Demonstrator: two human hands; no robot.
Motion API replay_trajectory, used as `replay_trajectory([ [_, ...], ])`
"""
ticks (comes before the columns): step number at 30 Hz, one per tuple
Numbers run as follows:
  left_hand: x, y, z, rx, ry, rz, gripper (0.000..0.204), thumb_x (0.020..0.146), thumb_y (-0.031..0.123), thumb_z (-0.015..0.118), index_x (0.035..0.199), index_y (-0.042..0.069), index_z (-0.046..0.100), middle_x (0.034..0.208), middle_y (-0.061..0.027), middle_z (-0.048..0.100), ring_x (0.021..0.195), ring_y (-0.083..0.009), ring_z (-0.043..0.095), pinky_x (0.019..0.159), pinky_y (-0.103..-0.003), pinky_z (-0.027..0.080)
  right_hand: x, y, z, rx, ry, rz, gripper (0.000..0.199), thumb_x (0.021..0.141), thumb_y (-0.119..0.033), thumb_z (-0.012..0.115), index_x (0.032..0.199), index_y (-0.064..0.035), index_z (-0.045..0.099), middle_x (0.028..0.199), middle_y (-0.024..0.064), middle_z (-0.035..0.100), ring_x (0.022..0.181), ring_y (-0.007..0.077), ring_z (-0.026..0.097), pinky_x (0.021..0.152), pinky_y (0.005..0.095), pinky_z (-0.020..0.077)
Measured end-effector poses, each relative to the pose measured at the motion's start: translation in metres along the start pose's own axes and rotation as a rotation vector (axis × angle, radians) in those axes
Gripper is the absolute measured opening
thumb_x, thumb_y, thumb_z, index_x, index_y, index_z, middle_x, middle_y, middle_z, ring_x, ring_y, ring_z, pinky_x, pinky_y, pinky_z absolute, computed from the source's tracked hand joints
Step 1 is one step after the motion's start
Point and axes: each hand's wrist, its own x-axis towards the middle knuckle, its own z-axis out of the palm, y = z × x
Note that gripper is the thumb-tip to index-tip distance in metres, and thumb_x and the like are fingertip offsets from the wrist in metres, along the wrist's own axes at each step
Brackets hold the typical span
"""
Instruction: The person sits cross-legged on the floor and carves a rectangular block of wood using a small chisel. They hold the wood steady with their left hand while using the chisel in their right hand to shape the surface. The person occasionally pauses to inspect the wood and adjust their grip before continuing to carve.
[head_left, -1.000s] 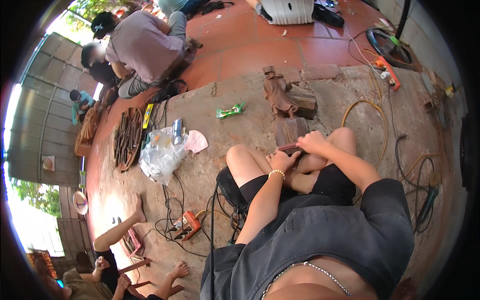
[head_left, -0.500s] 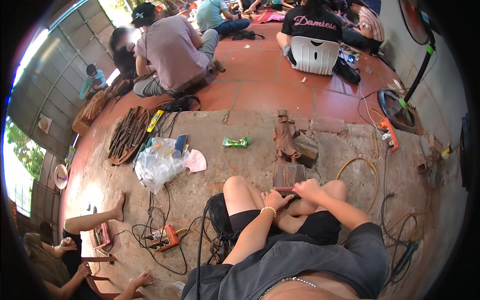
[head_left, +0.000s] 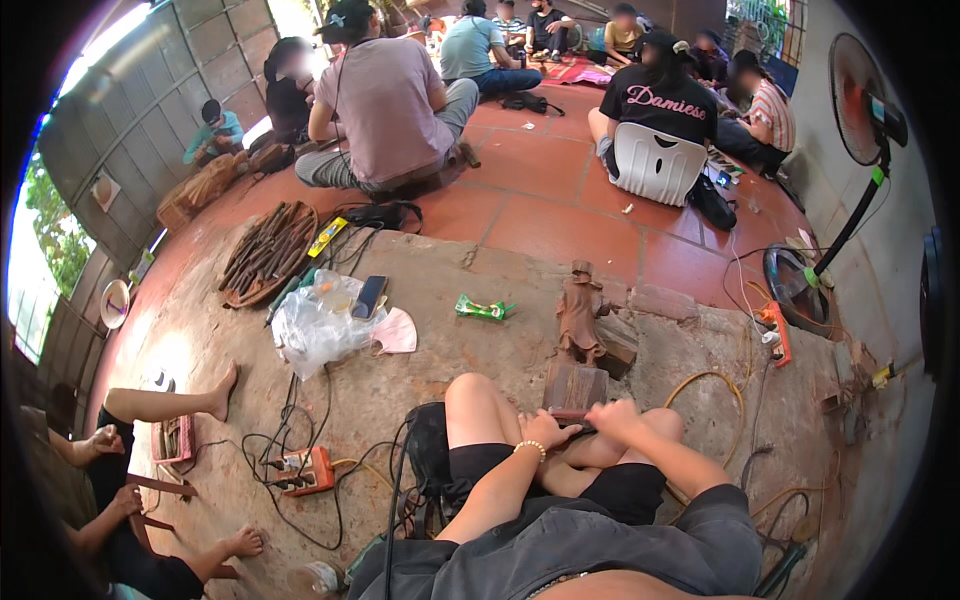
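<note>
I sit on the floor with my knees drawn up. A dark brown wooden block (head_left: 574,385) lies just past my knees. My left hand (head_left: 546,430), a bead bracelet on its wrist, grips the block's near edge. My right hand (head_left: 614,416) curls over the same edge beside it, and the two hands touch. What lies under the fingers is hidden. A carved wooden figure (head_left: 580,314) stands upright right behind the block, next to a brick-like piece (head_left: 618,345).
On the floor are a plastic bag (head_left: 312,328) with a phone and a pink mask, a green wrapper (head_left: 482,309), an orange power strip (head_left: 303,470) with cables, and a tray of dark wood pieces (head_left: 266,252). A person's legs lie at left. Several people sit behind. A fan (head_left: 800,290) stands at right.
The view has tilted up, so more of the seated people and the fan show. My hands have stayed together on the block's near edge.
</note>
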Motion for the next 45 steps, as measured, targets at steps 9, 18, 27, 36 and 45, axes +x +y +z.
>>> replay_trajectory([
  [9,-0.005,0.008,-0.011,-0.047,-0.034,-0.091,0.095,0.058,0.068,0.052,0.105,-0.014,0.040,0.108,-0.0265,0.047,0.110,-0.0338,0.039,0.099,-0.041,0.011,-0.021,0.024,0.000,-0.025,-0.019,-0.064,0.026,0.073,-0.032,0.054,0.061,-0.0103,0.050,0.050,0.0066,0.054,0.044,0.0227,0.055,0.039,0.0352,0.0420],
  [18,-0.003,0.009,-0.010,-0.077,-0.060,-0.034,0.098,0.058,0.070,0.047,0.110,-0.012,0.039,0.113,-0.0237,0.045,0.111,-0.0325,0.039,0.098,-0.045,0.010,-0.010,-0.014,0.008,0.076,0.047,0.272,0.026,0.078,-0.031,0.048,0.074,-0.0055,0.047,0.063,0.0136,0.055,0.050,0.0298,0.054,0.043,0.0404,0.0425],
  [27,0.003,0.008,-0.015,-0.050,-0.135,-0.129,0.097,0.057,0.065,0.053,0.113,-0.012,0.035,0.115,-0.0251,0.043,0.115,-0.0297,0.035,0.100,-0.039,0.007,-0.005,-0.005,0.007,0.141,0.032,0.345,0.019,0.077,-0.022,0.048,0.084,-0.0042,0.047,0.072,0.0169,0.054,0.063,0.0327,0.056,0.051,0.0423,0.0448],
  [36,0.007,0.012,-0.013,-0.014,-0.163,-0.156,0.097,0.057,0.066,0.053,0.110,-0.014,0.037,0.110,-0.0278,0.045,0.113,-0.0315,0.037,0.099,-0.039,0.008,-0.003,-0.001,-0.005,0.201,-0.123,0.457,0.034,0.081,-0.035,0.043,0.072,-0.0042,0.055,0.062,0.0136,0.058,0.058,0.0311,0.058,0.051,0.0404,0.0465],
  [45,0.004,0.015,-0.015,0.010,-0.159,-0.168,0.099,0.056,0.067,0.053,0.110,-0.014,0.036,0.111,-0.0288,0.044,0.115,-0.0328,0.034,0.099,-0.038,0.009,0.004,-0.003,0.008,0.259,-0.072,0.421,0.034,0.081,-0.037,0.042,0.068,-0.0076,0.054,0.059,0.0127,0.057,0.056,0.0303,0.058,0.048,0.0405,0.0453],
])
